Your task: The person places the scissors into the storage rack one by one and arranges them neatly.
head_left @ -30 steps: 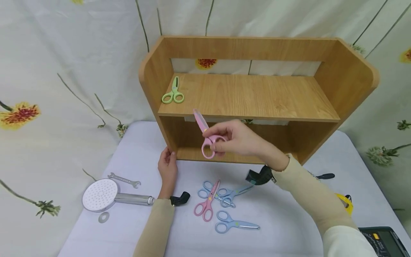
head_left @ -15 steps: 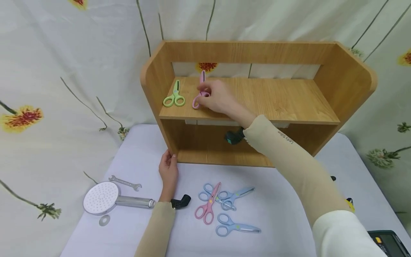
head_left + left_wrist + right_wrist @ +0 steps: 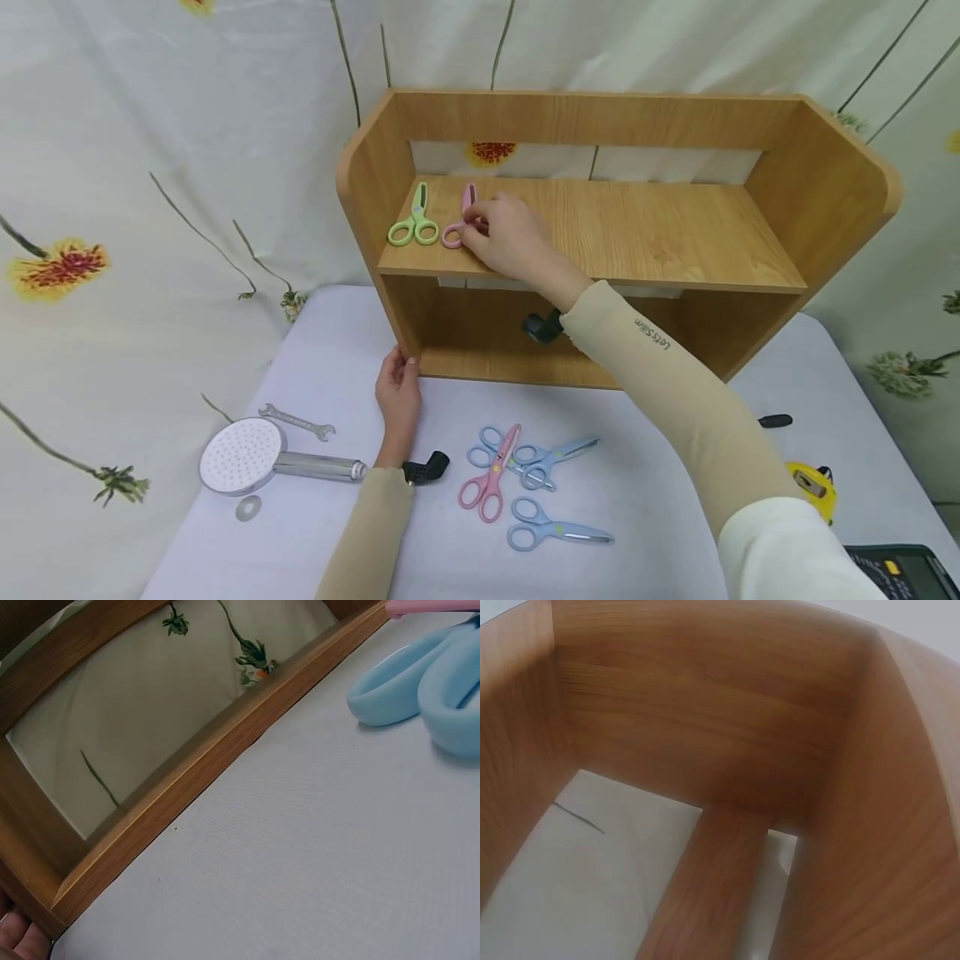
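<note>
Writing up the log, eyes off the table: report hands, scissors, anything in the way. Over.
Left hand grips bookshelf, lower left corner. Right hand at pink scissors on upper shelf, grip unclear. Green scissors alongside; nothing seen blocking.

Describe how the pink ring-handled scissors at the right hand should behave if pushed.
The pink ring-handled scissors should stay stiff, their blade looking straight, and may slide easily: the light-brown wooden shelf looks smooth.

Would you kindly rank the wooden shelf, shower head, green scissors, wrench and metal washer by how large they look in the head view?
Largest to smallest:
1. Wooden shelf
2. Shower head
3. Green scissors and wrench: too alike to rank
4. Metal washer
</note>
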Demonstrator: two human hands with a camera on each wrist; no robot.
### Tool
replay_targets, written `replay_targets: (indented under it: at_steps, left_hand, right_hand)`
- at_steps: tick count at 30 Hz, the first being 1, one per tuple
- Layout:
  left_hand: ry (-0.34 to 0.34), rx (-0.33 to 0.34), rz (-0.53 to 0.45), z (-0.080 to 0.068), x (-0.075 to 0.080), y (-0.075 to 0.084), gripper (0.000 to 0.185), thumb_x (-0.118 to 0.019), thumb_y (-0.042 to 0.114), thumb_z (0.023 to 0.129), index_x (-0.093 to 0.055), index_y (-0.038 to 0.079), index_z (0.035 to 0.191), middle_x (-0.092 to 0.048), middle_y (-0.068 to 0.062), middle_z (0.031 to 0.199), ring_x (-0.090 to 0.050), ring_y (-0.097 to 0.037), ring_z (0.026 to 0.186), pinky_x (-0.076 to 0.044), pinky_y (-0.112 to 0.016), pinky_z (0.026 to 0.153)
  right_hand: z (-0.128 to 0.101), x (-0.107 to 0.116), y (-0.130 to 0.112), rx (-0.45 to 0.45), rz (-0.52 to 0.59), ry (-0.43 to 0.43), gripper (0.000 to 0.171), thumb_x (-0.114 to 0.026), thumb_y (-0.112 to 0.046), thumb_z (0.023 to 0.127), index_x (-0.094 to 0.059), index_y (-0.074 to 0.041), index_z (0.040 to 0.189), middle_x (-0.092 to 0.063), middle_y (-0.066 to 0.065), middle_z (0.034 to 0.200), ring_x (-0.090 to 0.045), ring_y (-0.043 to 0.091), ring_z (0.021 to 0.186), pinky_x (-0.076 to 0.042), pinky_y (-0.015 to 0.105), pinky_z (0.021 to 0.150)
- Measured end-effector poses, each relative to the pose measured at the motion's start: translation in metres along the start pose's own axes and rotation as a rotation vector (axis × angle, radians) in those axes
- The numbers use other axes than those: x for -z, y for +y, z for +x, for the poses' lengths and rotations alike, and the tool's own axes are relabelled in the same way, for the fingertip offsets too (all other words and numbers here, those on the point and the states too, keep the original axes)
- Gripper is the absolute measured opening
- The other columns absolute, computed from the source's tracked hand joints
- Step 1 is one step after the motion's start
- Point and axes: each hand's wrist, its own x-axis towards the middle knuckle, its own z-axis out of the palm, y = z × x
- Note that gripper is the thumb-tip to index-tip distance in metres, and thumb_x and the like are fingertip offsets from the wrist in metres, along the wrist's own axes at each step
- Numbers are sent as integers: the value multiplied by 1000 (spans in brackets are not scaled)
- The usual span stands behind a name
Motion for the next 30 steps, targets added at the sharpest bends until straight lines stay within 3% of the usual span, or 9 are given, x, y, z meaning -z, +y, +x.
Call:
replay_targets:
  at_steps: [3,8,11,15,18,23,26,30]
  left_hand:
    - [-6,7,6,-5,2,9,35,-53,0,101,-59,-9,134,-65,-30,129,-61,-10,104,-46,-5,83]
    - [4,13,8,3,-2,-11,36,-53,2,102,-58,-6,137,-64,-27,132,-63,-26,113,-44,-3,83]
    - [-3,14,2,9,-5,-23,36,-53,5,103,-58,-3,138,-64,-25,134,-62,-30,117,-43,-3,84]
    - [-17,6,-15,11,-7,-29,36,-54,7,103,-59,-1,138,-65,-24,133,-63,-24,116,-45,-4,86]
    - [-11,-2,-22,10,-7,-31,35,-55,6,102,-61,-1,136,-66,-23,131,-64,-12,108,-46,-5,85]
    - [4,-20,-16,10,-9,-23,34,-54,2,101,-61,-4,134,-66,-26,127,-57,7,94,-44,-4,83]
    - [9,-35,-15,9,-7,-9,34,-53,0,100,-60,-9,132,-65,-31,126,-57,7,93,-44,-4,81]
    - [14,-15,-7,10,-4,-8,36,-52,-1,100,-58,-10,134,-64,-31,128,-63,-12,104,-44,-4,82]
  right_hand:
    - [-1,0,-2,-6,-2,-7,34,-61,-37,100,-74,-13,120,-62,6,98,-52,19,87,-35,28,67]
    - [-2,1,-1,-13,16,-2,35,-61,-36,100,-73,-12,122,-63,7,100,-53,19,87,-37,29,68]
    - [-2,2,2,-15,86,30,39,-62,-32,99,-68,-9,129,-67,10,110,-57,22,96,-44,32,75]
    - [-11,6,9,5,242,103,44,-64,-26,96,-62,-6,135,-65,14,119,-59,25,109,-49,37,85]
    - [-31,10,15,55,344,166,41,-67,-21,94,-64,-3,131,-63,15,109,-58,25,93,-46,34,77]
    - [-83,15,28,193,439,284,27,-70,-8,91,-70,3,116,-61,12,87,-45,18,66,-36,25,60]
    - [-114,13,37,222,452,295,21,-71,-4,89,-72,1,110,-61,9,82,-41,12,60,-34,23,55]
    - [-147,2,51,171,470,231,21,-71,-1,88,-73,-2,109,-63,5,81,-42,7,59,-35,21,52]
